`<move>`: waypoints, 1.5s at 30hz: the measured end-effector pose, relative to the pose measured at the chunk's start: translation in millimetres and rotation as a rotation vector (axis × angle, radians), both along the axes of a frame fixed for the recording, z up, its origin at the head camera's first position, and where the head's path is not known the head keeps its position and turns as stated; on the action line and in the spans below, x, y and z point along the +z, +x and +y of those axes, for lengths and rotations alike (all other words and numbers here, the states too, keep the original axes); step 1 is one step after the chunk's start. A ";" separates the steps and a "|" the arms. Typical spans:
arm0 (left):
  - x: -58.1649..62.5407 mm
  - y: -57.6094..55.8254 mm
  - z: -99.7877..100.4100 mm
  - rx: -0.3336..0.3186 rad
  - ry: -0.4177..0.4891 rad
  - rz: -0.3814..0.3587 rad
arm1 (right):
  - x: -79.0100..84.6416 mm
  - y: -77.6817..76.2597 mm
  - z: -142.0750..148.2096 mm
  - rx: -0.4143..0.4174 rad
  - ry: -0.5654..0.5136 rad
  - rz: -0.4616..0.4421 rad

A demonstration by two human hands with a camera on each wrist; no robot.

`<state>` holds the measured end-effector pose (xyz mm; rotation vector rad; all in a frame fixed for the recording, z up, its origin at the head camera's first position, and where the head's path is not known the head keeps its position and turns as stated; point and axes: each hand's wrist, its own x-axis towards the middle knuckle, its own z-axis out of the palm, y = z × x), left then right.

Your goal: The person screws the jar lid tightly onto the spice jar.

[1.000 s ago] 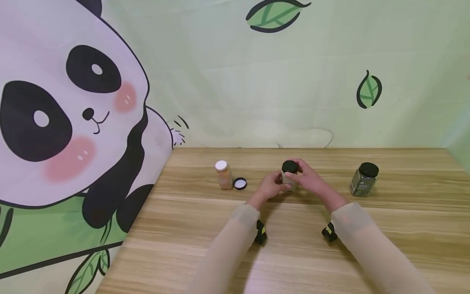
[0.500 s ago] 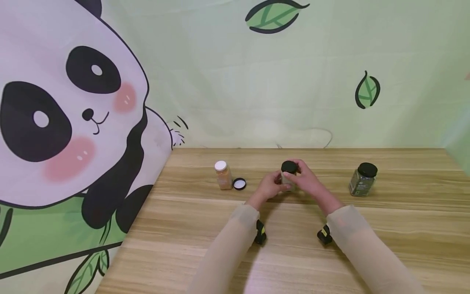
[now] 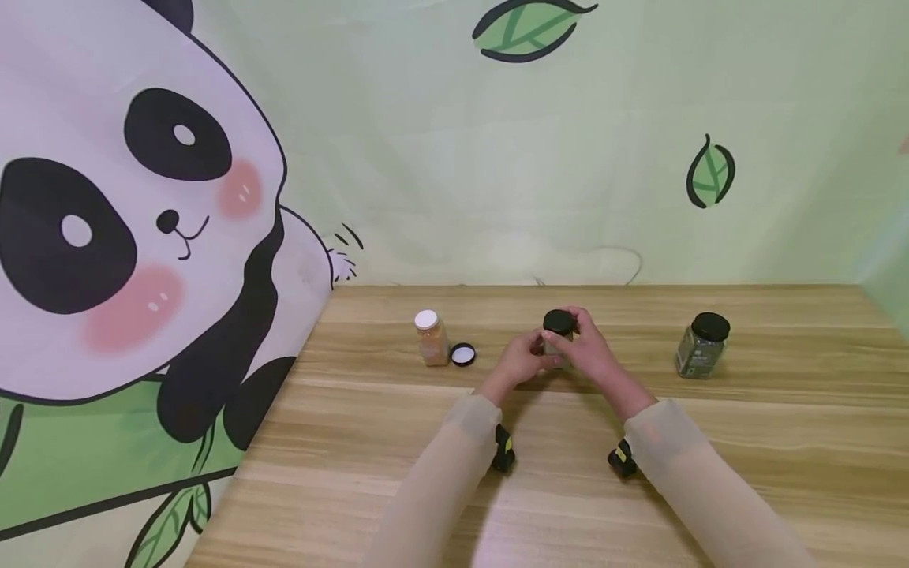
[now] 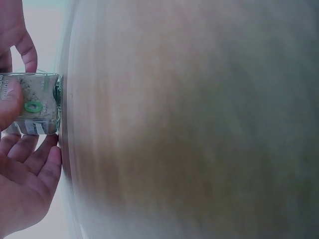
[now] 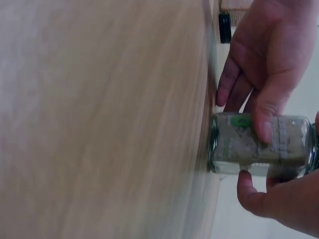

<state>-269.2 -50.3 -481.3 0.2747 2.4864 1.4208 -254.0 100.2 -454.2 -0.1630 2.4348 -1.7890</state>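
A square glass jar (image 5: 289, 152) of greyish flakes with a black lid (image 3: 559, 322) stands upright on the table between both hands. My left hand (image 3: 521, 360) grips the jar's body low down; its thumb (image 5: 264, 124) lies across the printed front and the other fingers go behind. My right hand (image 3: 588, 345) holds the top, thumb at the near side of the black lid and fingers round its far side. In the right wrist view, the lid is mostly cut off at the edge, and two right-hand fingers reach down along the glass.
At left stands a white-capped jar (image 3: 432, 344) with orange contents, and a black-rimmed lid (image 3: 463, 355) lies beside it, white inside up. Another black-lidded square jar (image 3: 701, 347) stands at right. A panda-print cloth backdrop (image 3: 426, 158) rises behind the wooden table (image 3: 568, 505).
My right forearm and wrist have swung a little to the left, while the right fingers stay at the lid. The left hand and the jar keep almost the same place.
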 end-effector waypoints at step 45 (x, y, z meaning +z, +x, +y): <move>-4.5 -2.2 0.2 -0.002 0.074 -0.011 | 48.5 -65.7 49.7 0.735 0.233 -0.333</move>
